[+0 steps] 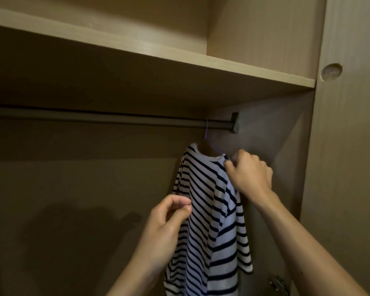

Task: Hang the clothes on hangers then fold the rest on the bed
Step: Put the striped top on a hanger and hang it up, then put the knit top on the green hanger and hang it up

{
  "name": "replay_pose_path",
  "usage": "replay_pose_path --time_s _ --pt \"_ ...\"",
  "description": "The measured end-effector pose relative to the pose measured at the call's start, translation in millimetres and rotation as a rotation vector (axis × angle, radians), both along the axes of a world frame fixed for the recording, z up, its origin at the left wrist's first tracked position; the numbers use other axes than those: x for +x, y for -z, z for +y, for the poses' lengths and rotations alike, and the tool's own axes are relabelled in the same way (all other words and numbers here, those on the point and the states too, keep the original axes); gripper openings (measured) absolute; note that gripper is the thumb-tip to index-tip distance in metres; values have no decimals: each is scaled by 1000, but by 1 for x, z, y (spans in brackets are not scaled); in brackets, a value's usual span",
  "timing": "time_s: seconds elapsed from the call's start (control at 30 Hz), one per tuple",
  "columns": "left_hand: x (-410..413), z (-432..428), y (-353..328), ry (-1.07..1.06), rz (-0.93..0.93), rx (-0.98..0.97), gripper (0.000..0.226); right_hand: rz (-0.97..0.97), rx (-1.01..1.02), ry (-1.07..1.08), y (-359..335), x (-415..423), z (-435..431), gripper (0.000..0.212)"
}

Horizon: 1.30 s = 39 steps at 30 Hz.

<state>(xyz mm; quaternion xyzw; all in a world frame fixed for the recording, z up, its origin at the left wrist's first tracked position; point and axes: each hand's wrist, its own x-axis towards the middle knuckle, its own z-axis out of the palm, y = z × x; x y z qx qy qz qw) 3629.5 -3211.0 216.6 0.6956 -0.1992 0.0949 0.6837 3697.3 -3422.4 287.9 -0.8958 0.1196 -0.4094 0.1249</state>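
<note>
A white shirt with dark navy stripes [209, 210] hangs on a thin hanger [207, 133] whose hook sits over the wardrobe rail [115, 119] near its right end. My right hand [251, 173] pinches the shirt's right shoulder beside the neckline. My left hand [169, 221] is lower, at the shirt's left edge, with thumb and forefinger curled together against the fabric. Whether those fingers grip the cloth is unclear.
A wooden shelf [179, 60] runs above the rail. The wardrobe's side panel [346, 167] stands close on the right, with a round recess [331, 71] in it. A metal hinge [279, 284] shows at the bottom right. The rail left of the shirt carries nothing.
</note>
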Motion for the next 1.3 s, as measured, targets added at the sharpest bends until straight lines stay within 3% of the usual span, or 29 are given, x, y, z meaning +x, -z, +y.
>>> replay_pose_path --time_s 0.17,0.4,0.57,0.67,0.8,1.03,1.3 --pt "-10 2 5 -64 -29 -13 11 -202 2 -185 10 -27 12 26" --pt "-41 15 26 -189 -61 -38 10 -147 266 -624 54 -41 43 21" --pt "-90 39 56 -376 -29 -76 7 -3 354 -897 102 -51 84 18" --pt "-125 52 68 -478 -1 -87 24 59 415 -1038 122 -60 113 18" --pt "-184 81 91 -712 68 -110 25 202 487 -1276 148 -93 175 16" --pt "-304 126 111 -1071 112 -133 14 509 575 -1591 187 -193 272 18" --pt "-451 172 143 -1396 78 -231 12 731 468 -1922 217 -344 363 20"
